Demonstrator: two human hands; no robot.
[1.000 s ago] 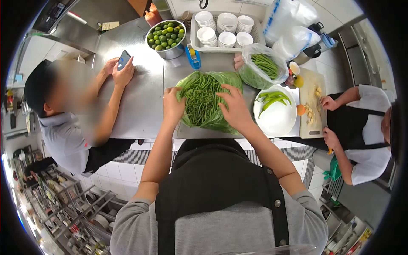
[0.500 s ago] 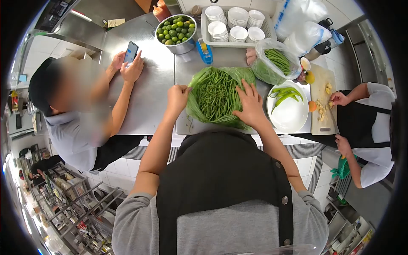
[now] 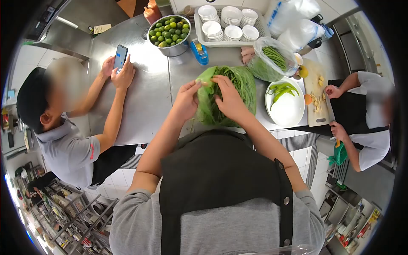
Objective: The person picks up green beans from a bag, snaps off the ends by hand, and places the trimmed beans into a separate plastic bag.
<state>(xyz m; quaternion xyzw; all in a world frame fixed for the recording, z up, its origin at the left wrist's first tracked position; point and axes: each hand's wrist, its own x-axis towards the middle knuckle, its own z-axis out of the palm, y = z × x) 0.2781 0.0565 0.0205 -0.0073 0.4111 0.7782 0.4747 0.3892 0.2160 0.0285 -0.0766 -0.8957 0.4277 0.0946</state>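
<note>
A green plastic bag (image 3: 205, 111) full of long green beans (image 3: 236, 80) rests on the steel counter in front of me. My left hand (image 3: 187, 100) pinches the bag's rim on its left side. Over the mouth of the bag, my right hand (image 3: 229, 97) reaches to the same left rim, its fingers bent onto the plastic and its thumb a little apart from them. The two hands are close together and hide part of the rim. Right of the bag, a white plate (image 3: 285, 111) carries several green chili peppers (image 3: 282, 90).
A metal pot of limes (image 3: 170, 33), a blue tape dispenser (image 3: 199, 52) and a rack of white bowls (image 3: 232, 33) stand behind. A clear bag of beans (image 3: 272, 61) is at right. One co-worker holds a phone (image 3: 120, 57); another works at a cutting board (image 3: 316, 102).
My right hand has moved left from the bag's right side to its left rim. The bag's mouth is narrower and its left side is drawn inward. The whole view has shifted slightly.
</note>
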